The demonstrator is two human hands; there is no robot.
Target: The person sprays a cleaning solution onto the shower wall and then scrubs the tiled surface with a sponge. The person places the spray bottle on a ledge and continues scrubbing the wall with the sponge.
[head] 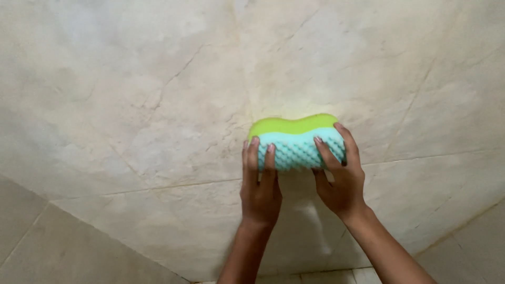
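Observation:
A curved sponge (294,138), lime green along the top and pale turquoise with a bumpy face below, is pressed flat against a beige marble-patterned tiled wall (158,105). My left hand (260,186) holds its lower left edge, fingers pointing up over the bumpy face. My right hand (341,176) grips its right end, with fingers wrapped around the edge. Both forearms rise from the bottom of the view.
Thin grout lines cross the wall below the sponge and slant off at the lower left (31,221) and lower right (463,221). A strip of small tiles (326,276) shows at the bottom between my forearms.

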